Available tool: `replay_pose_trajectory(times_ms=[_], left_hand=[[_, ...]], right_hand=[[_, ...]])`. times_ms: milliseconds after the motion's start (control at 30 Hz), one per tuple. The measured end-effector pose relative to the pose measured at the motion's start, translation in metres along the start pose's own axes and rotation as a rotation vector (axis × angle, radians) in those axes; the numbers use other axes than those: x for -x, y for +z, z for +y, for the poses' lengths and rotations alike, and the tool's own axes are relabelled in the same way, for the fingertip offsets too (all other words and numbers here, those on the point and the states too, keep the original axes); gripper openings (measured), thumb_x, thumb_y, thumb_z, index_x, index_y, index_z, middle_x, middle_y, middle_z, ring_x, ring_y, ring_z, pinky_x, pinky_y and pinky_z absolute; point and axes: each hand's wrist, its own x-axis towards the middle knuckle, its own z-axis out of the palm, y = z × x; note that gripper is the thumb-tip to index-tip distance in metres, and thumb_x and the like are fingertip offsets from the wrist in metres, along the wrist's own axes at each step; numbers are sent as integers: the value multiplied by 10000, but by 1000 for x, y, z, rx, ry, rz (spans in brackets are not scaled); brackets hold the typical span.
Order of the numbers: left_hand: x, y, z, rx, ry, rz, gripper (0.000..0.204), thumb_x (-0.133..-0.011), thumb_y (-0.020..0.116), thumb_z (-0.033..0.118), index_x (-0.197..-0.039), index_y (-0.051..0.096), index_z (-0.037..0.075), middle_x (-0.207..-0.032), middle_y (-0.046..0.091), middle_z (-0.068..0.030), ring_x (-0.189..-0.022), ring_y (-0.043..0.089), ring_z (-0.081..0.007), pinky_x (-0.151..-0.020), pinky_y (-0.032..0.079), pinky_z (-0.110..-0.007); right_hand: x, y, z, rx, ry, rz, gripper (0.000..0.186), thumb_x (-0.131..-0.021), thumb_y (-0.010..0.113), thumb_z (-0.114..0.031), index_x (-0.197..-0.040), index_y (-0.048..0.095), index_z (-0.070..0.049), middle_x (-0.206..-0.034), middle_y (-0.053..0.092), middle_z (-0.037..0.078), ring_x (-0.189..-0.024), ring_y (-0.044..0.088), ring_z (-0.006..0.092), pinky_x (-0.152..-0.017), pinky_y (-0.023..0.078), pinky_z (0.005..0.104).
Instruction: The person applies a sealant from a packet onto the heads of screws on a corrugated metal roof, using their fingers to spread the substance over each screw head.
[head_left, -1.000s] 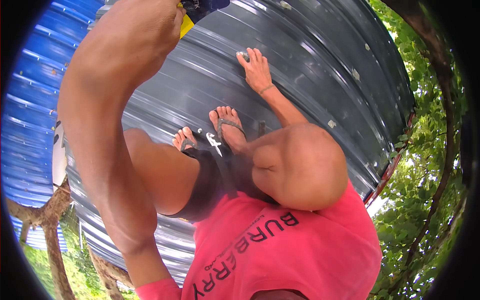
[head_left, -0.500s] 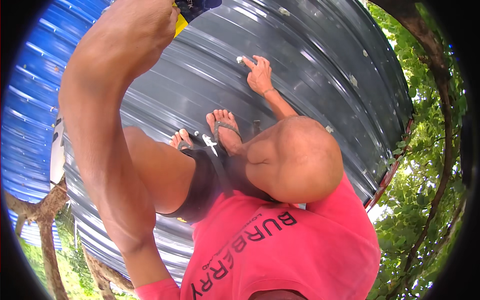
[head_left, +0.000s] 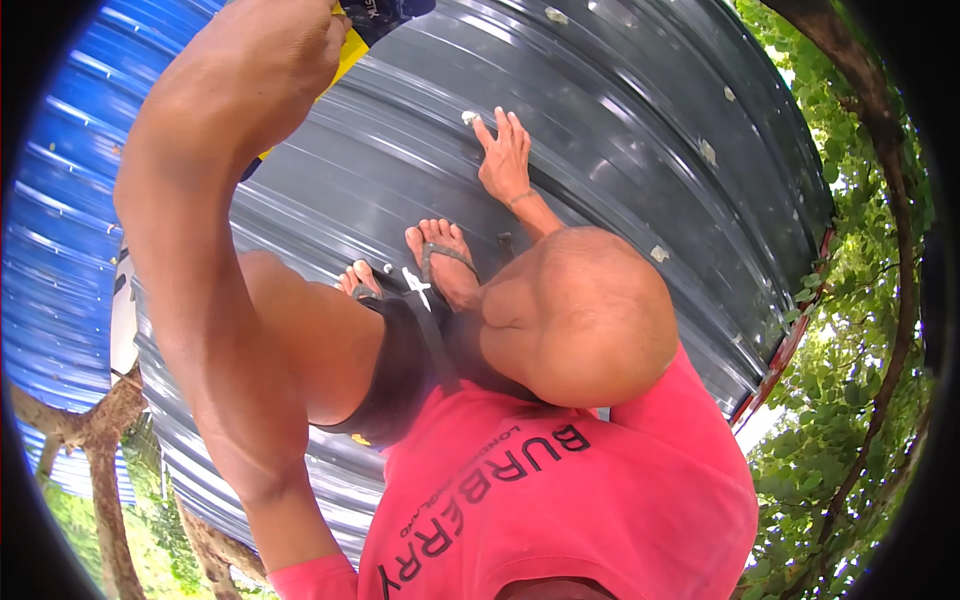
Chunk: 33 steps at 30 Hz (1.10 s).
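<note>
Right hand is resting flat on the grey corrugated roof sheet, fingers spread & holding nothing; index tip is touching a small pale fastener, lying just up-left of it. Left hand is raised w/ fist closing on a yellow-black tool, farther from fastener.

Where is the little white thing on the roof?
In the head view, the small white piece sits on the grey corrugated roof, at the right hand's fingertips, beyond the feet.
</note>
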Motion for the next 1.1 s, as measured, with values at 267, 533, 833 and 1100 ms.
replay_pose_trajectory(times_ms=[267,533,833,1100], left_hand=[[-3,-14,20,72,-104,-157,242,-983,442,95,-1055,619,-54,-902,690,-254,-818,671,-369,-776,534,-455],[-4,-13,30,23,-90,-183,242,-998,422,97,-1009,618,-45,-817,664,-210,-740,639,-322,-729,522,-433],[-4,-10,35,31,-71,-157,239,-1004,449,117,-1015,623,-47,-875,675,-226,-808,658,-349,-775,520,-450],[-6,6,39,-102,-61,-97,248,-1004,470,136,-1029,625,-56,-906,683,-246,-855,673,-386,-775,523,-471]], right_hand=[[-28,16,4,-361,332,-79,628,-794,586,-6,-1406,561,-140,-1556,337,255,-1445,269,451,-1170,226,584],[-34,7,3,-252,161,-83,599,-818,593,-24,-1395,577,-184,-1549,360,243,-1432,308,441,-1135,291,587],[-4,-5,3,219,-95,-13,558,-917,570,-97,-1458,480,-201,-1550,365,212,-1440,331,392,-1069,352,634],[-5,-14,3,79,-82,16,521,-912,554,-66,-1418,499,-179,-1526,379,231,-1427,338,408,-1094,335,601]])
